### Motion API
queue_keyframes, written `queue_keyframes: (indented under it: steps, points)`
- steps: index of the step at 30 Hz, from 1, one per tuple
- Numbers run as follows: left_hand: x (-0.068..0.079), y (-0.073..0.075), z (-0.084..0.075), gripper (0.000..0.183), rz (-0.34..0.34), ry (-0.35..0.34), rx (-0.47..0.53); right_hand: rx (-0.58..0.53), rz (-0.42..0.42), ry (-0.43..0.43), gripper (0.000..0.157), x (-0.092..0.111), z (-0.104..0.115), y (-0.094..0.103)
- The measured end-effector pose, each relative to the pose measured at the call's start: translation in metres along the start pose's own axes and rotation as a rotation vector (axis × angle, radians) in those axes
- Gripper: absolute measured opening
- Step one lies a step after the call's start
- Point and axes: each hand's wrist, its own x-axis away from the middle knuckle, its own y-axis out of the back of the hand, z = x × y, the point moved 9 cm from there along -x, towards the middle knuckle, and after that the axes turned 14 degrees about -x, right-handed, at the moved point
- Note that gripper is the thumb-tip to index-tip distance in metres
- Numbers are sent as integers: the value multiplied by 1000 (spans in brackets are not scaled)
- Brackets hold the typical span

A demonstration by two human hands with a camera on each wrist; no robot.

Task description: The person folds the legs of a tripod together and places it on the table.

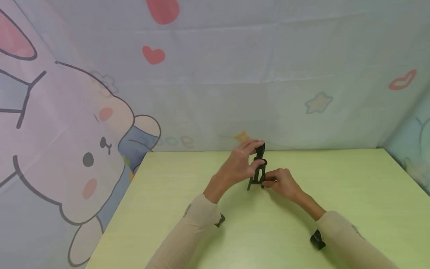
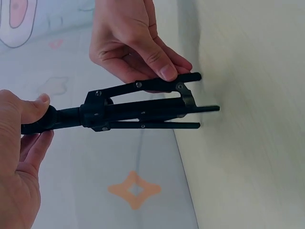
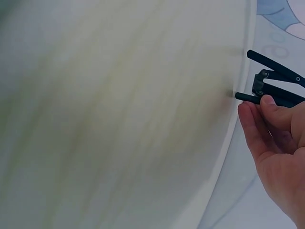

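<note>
A small black tripod [image 1: 258,170] stands upright on the pale green table [image 1: 188,175], its feet on the surface near the far edge. My left hand [image 1: 256,156] grips its top stem from the left, thumb and fingers curled round it. In the left wrist view that stem [image 2: 45,121] runs into my left hand [image 2: 21,143], and the tripod's legs [image 2: 157,112] are partly spread. My right hand [image 1: 266,183] pinches one leg low down; its thumb [image 2: 159,69] lies on that leg. The right wrist view shows my right hand [image 3: 274,133] under the tripod's leg tips [image 3: 274,83].
A printed cloth backdrop with a rabbit [image 1: 84,149], hearts and stars closes off the back and both sides. The table's left edge [image 1: 114,220] runs towards me. Black wrist camera mounts [image 1: 317,240] sit under both sleeves.
</note>
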Motion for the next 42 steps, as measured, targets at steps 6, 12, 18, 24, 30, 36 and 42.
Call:
queue_keyframes:
  steps: [6,12,18,24,30,36,42]
  points:
    - [5,3,5,54,-27,17,21,6,12,6,11,0,4,-2]
    - [6,3,7,53,-40,13,29,7,0,2,11,-2,4,-1]
    - [5,4,8,53,-36,-3,79,-13,27,-32,10,-2,1,-1]
    - [7,3,9,52,-7,-10,149,-68,87,-88,7,2,-2,-3]
    - [5,1,8,50,7,-16,123,-32,80,-71,5,8,0,0]
    - [1,-2,10,57,32,2,60,22,10,-111,7,14,-4,11]
    - [-4,1,5,56,9,-27,60,22,-23,-92,11,15,-4,15]
